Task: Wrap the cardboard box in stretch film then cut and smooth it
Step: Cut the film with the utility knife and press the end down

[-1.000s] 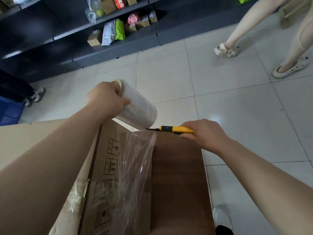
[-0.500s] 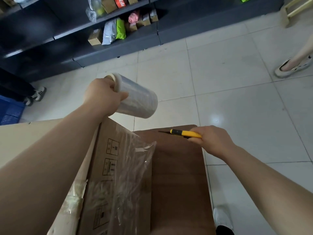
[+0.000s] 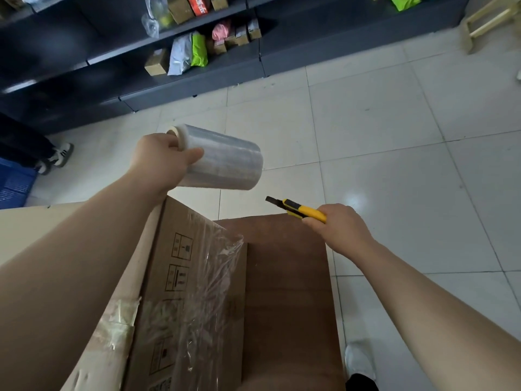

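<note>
Item 1. Large brown cardboard box (image 3: 174, 249), lower left. We record a pale top face under the left forearm and a darker side panel printed with handling symbols. A patch of yellowish tape sits on its top edge.

Item 2. Clear stretch film sheet (image 3: 208, 280), lying wrinkled over the printed side panel of the box. Its ragged free end (image 3: 235, 241) stands loose at the panel's upper right corner.

Item 3. Roll of clear stretch film on a pale core (image 3: 225, 165), held in the air above the far corner of the box and apart from it, lying nearly level.

Item 4. Left hand (image 3: 160, 162), closed round the near end of the roll, thumb laid along its top.

Item 5. Yellow and black utility knife (image 3: 298, 210), raised above the brown surface, its dark tip pointing up and left towards the roll without touching it. We take that tip for the blade, though it is too small to be sure.

Item 6. Right hand (image 3: 338, 230), fingers wrapped round the knife's handle.

Item 7. Flat dark brown wooden surface (image 3: 287, 292), just beside the box on its right.

Item 8. White tiled floor (image 3: 366, 122), beyond and to the right.

Item 9. Dark grey shelving (image 3: 70, 66) along the far wall, carrying small cartons and coloured parcels.

Item 10. Blue crate (image 3: 14, 182), at the left edge.

Item 11. White shoe (image 3: 359, 359), beside the brown surface at bottom right.
</note>
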`<state>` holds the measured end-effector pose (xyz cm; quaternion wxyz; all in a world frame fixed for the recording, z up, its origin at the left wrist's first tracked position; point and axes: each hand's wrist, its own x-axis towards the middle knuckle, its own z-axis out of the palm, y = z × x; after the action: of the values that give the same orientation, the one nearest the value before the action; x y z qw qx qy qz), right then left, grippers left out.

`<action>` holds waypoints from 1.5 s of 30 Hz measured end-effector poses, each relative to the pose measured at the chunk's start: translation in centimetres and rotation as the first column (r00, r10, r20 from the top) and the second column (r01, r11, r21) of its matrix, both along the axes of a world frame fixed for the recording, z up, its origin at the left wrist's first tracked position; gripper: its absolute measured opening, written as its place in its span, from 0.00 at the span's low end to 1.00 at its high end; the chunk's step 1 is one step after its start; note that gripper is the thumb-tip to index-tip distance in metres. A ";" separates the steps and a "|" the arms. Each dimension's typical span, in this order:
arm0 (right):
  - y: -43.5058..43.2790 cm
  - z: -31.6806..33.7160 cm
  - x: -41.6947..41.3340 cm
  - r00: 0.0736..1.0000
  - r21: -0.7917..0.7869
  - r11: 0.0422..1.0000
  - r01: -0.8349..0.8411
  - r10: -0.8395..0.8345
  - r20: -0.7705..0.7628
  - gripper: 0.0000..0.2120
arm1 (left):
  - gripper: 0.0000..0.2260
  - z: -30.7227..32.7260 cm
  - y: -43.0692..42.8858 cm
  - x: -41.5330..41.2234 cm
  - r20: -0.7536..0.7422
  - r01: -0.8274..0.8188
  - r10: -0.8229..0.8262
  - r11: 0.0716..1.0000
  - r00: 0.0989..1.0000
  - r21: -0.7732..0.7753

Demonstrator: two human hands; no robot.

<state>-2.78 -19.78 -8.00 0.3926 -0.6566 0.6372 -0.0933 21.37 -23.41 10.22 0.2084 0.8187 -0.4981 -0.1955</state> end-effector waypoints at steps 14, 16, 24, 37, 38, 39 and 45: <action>0.6 4.9 -2.7 0.977 0.272 0.961 -0.048 -0.012 0.214 0.07 | 0.11 5.0 5.5 -3.9 0.136 0.313 -0.325 0.944 0.936 0.102; 0.9 5.7 -3.1 0.970 0.294 0.955 -0.021 -0.052 0.238 0.08 | 0.10 5.4 6.9 -4.8 0.198 0.392 -0.432 0.896 0.880 0.209; 3.8 6.7 -3.7 0.953 0.299 0.954 0.022 -0.110 0.284 0.09 | 0.08 1.8 13.8 -7.7 0.102 0.512 -0.613 0.730 0.784 0.454; 4.5 -2.1 0.6 0.982 0.210 0.962 -0.177 0.160 0.095 0.21 | 0.05 -8.0 17.2 -8.7 0.157 0.385 -0.497 0.803 0.853 0.455; 4.2 -2.9 1.0 0.980 0.204 0.960 -0.193 0.178 0.090 0.23 | 0.06 -8.7 17.2 -8.8 0.170 0.375 -0.490 0.811 0.855 0.450; 3.9 -3.6 1.4 0.976 0.196 0.957 -0.212 0.199 0.084 0.23 | 0.07 -9.2 17.1 -8.8 0.187 0.363 -0.478 0.823 0.858 0.437; 3.6 -6.3 2.7 0.957 0.194 0.937 -0.289 0.289 0.028 0.22 | 0.06 -9.2 16.2 -8.8 0.184 0.337 -0.506 0.763 0.843 0.552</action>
<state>-0.09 -16.22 -14.31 0.4646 -0.7012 0.5400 0.0290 12.59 -7.18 0.98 -0.1444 0.7290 -0.6308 -0.2231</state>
